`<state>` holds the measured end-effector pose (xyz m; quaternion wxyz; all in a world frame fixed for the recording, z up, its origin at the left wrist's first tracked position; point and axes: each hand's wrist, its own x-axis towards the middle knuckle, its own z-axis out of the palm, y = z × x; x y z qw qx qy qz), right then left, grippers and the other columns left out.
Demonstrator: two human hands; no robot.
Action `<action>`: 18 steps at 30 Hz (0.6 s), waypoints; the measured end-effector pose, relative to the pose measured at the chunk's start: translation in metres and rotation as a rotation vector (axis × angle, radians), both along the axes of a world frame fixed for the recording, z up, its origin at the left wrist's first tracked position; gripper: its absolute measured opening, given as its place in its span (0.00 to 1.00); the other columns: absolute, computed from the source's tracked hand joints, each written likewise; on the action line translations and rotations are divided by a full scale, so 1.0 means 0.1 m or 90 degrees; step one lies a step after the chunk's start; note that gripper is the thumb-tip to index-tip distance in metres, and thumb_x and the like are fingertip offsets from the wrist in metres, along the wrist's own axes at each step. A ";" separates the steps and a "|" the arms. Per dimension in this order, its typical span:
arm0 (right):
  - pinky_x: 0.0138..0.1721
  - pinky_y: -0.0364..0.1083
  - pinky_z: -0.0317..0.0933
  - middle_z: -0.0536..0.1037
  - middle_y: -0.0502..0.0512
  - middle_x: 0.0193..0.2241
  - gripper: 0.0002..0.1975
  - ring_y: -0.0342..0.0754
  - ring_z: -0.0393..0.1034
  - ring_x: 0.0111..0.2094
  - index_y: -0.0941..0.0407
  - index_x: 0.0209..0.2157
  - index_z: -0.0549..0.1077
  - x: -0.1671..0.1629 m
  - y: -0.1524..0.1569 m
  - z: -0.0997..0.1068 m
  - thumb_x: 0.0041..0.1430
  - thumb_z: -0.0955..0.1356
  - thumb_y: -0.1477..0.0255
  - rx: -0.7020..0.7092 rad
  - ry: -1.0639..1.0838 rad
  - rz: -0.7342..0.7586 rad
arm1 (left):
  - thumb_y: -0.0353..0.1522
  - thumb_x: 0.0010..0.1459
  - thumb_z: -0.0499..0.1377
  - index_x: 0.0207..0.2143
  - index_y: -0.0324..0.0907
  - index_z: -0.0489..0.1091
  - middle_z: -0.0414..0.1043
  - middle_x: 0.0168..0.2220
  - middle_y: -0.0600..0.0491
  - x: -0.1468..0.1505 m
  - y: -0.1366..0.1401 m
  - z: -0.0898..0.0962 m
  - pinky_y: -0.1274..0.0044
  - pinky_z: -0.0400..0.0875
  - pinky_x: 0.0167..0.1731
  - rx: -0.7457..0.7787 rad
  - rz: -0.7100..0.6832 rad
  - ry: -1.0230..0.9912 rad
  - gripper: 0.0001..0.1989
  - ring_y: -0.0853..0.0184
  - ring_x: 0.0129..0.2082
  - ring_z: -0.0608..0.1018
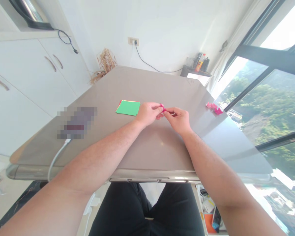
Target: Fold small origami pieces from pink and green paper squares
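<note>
Between my two hands, above the middle of the table, is a small piece of folded pink paper (162,107). My left hand (150,113) pinches it from the left, with the thumb and fingers closed on it. From the other side my right hand (177,117) grips its lower right part between thumb and forefinger. The fingers hide much of the paper, so its exact shape is unclear. Just left of my left hand lies a stack of coloured paper sheets (128,107), green on top, with red and yellow edges showing. Several folded pink paper pieces (214,108) sit near the table's right edge.
The grey table (152,154) spans the view. A blurred-out flat device (77,123) lies at left, with a white cable (56,157) running over the front edge. Beyond the back edge are dried stalks (104,65) and a small stand (196,72) with bottles. A window is at right.
</note>
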<state>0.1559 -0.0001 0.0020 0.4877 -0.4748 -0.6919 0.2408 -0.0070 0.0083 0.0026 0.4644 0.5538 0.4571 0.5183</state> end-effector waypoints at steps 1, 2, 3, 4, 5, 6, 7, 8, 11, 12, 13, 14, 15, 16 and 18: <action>0.39 0.49 0.70 0.84 0.52 0.33 0.10 0.49 0.77 0.34 0.51 0.35 0.83 0.00 -0.01 0.00 0.55 0.71 0.63 -0.007 0.000 0.008 | 0.38 0.55 0.66 0.41 0.40 0.78 0.82 0.33 0.50 0.00 0.00 -0.01 0.71 0.80 0.34 0.010 0.001 0.006 0.14 0.64 0.30 0.83; 0.40 0.49 0.70 0.84 0.52 0.33 0.10 0.49 0.77 0.34 0.51 0.36 0.83 0.00 -0.01 0.00 0.55 0.71 0.63 -0.016 0.001 0.015 | 0.38 0.56 0.66 0.41 0.40 0.79 0.82 0.33 0.51 0.00 0.00 -0.02 0.70 0.80 0.36 0.020 0.002 0.014 0.13 0.64 0.30 0.83; 0.40 0.49 0.70 0.84 0.52 0.33 0.11 0.49 0.77 0.34 0.51 0.36 0.83 0.00 -0.01 0.01 0.56 0.70 0.63 -0.025 0.003 0.020 | 0.37 0.56 0.66 0.41 0.41 0.79 0.82 0.33 0.51 0.00 0.00 -0.02 0.70 0.80 0.37 0.031 0.002 0.023 0.13 0.64 0.31 0.83; 0.39 0.49 0.70 0.84 0.52 0.32 0.11 0.49 0.77 0.33 0.51 0.36 0.83 0.00 -0.01 0.01 0.56 0.70 0.63 -0.034 0.007 0.023 | 0.37 0.56 0.66 0.42 0.41 0.79 0.82 0.34 0.51 0.00 0.01 -0.03 0.70 0.80 0.38 0.045 -0.001 0.034 0.13 0.63 0.32 0.83; 0.39 0.49 0.70 0.83 0.52 0.30 0.11 0.49 0.76 0.32 0.52 0.35 0.83 0.01 0.00 0.01 0.55 0.71 0.63 -0.045 0.011 0.024 | 0.37 0.56 0.65 0.42 0.42 0.80 0.82 0.35 0.51 -0.01 0.01 -0.03 0.69 0.80 0.39 0.060 -0.007 0.049 0.12 0.63 0.33 0.83; 0.38 0.49 0.70 0.82 0.51 0.28 0.10 0.49 0.76 0.31 0.52 0.35 0.83 0.02 0.01 0.01 0.55 0.71 0.63 -0.055 0.017 0.023 | 0.36 0.56 0.65 0.43 0.42 0.80 0.83 0.36 0.51 -0.01 0.00 -0.03 0.69 0.79 0.41 0.079 -0.017 0.070 0.13 0.62 0.35 0.83; 0.37 0.49 0.69 0.82 0.51 0.27 0.10 0.48 0.76 0.30 0.52 0.35 0.83 0.03 0.02 0.01 0.54 0.71 0.64 -0.064 0.026 0.023 | 0.35 0.55 0.65 0.43 0.42 0.79 0.83 0.37 0.51 -0.02 0.00 -0.04 0.69 0.78 0.43 0.101 -0.028 0.095 0.13 0.62 0.37 0.83; 0.37 0.49 0.69 0.81 0.51 0.26 0.10 0.48 0.75 0.30 0.53 0.34 0.83 0.04 0.03 0.01 0.54 0.72 0.64 -0.072 0.038 0.024 | 0.35 0.54 0.66 0.44 0.43 0.79 0.83 0.38 0.51 -0.02 0.00 -0.04 0.69 0.78 0.45 0.125 -0.038 0.119 0.14 0.61 0.38 0.83; 0.36 0.49 0.70 0.81 0.51 0.26 0.10 0.48 0.76 0.29 0.54 0.34 0.82 0.05 0.06 -0.01 0.53 0.72 0.64 -0.088 0.079 0.038 | 0.33 0.50 0.69 0.47 0.43 0.78 0.82 0.41 0.50 -0.02 -0.01 -0.04 0.68 0.76 0.46 0.176 -0.050 0.170 0.20 0.60 0.41 0.83; 0.36 0.49 0.70 0.81 0.51 0.26 0.10 0.48 0.76 0.29 0.54 0.34 0.81 0.05 0.07 -0.01 0.52 0.72 0.64 -0.093 0.088 0.047 | 0.33 0.49 0.69 0.47 0.44 0.78 0.82 0.41 0.50 -0.01 -0.02 -0.04 0.69 0.76 0.46 0.183 -0.043 0.178 0.20 0.60 0.41 0.83; 0.36 0.49 0.71 0.81 0.51 0.26 0.10 0.47 0.76 0.28 0.55 0.34 0.81 0.05 0.07 -0.01 0.52 0.72 0.64 -0.097 0.093 0.055 | 0.33 0.49 0.69 0.46 0.44 0.78 0.82 0.42 0.50 -0.01 -0.02 -0.04 0.69 0.76 0.45 0.188 -0.032 0.183 0.20 0.60 0.40 0.83; 0.35 0.49 0.71 0.81 0.52 0.26 0.10 0.47 0.76 0.28 0.55 0.34 0.80 0.04 0.07 -0.01 0.52 0.72 0.64 -0.101 0.095 0.062 | 0.33 0.49 0.69 0.46 0.44 0.78 0.81 0.43 0.49 0.00 -0.02 -0.04 0.69 0.76 0.44 0.192 -0.020 0.187 0.19 0.61 0.40 0.83; 0.35 0.49 0.71 0.81 0.52 0.27 0.11 0.47 0.76 0.28 0.55 0.35 0.80 0.04 0.07 -0.01 0.52 0.72 0.64 -0.103 0.097 0.067 | 0.33 0.49 0.69 0.45 0.44 0.79 0.81 0.43 0.49 0.00 -0.02 -0.04 0.70 0.76 0.44 0.197 -0.011 0.189 0.18 0.61 0.39 0.82; 0.35 0.49 0.71 0.81 0.52 0.27 0.11 0.47 0.76 0.28 0.55 0.35 0.79 0.03 0.06 -0.01 0.52 0.72 0.63 -0.103 0.100 0.069 | 0.33 0.49 0.68 0.45 0.44 0.79 0.81 0.44 0.49 0.00 -0.02 -0.04 0.70 0.76 0.44 0.201 -0.007 0.187 0.17 0.61 0.39 0.82; 0.35 0.49 0.72 0.82 0.53 0.29 0.12 0.47 0.76 0.28 0.55 0.36 0.79 0.02 0.05 -0.01 0.53 0.72 0.63 -0.097 0.104 0.064 | 0.33 0.49 0.68 0.45 0.43 0.78 0.81 0.44 0.49 0.00 -0.01 -0.03 0.70 0.75 0.44 0.198 -0.016 0.171 0.18 0.61 0.40 0.82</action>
